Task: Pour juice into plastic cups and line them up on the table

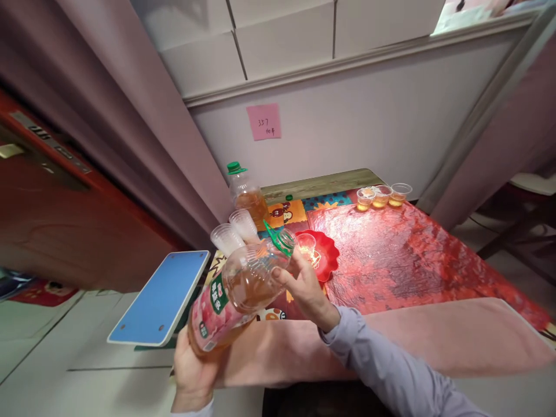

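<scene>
A large clear bottle of amber drink (pixel 217 315) with a pink and green label is held tilted, its uncapped mouth up and to the right. My left hand (pixel 193 365) supports its base from below. Near the neck, my right hand (pixel 306 286) grips the bottle with thumb and fingers. A green handle sticks up at the neck. Just behind the mouth, a clear plastic cup (pixel 306 243) sits in a red scalloped dish (pixel 328 258). Its contents are hard to make out.
Two stacks of clear cups (pixel 226 238) and a green-capped bottle (pixel 249 197) stand at the table's left. Three cups of yellow liquid (pixel 381 198) line the back right. A green cap (pixel 289 197), a pink cloth (pixel 412 333) and a blue stool (pixel 160 295) are also visible.
</scene>
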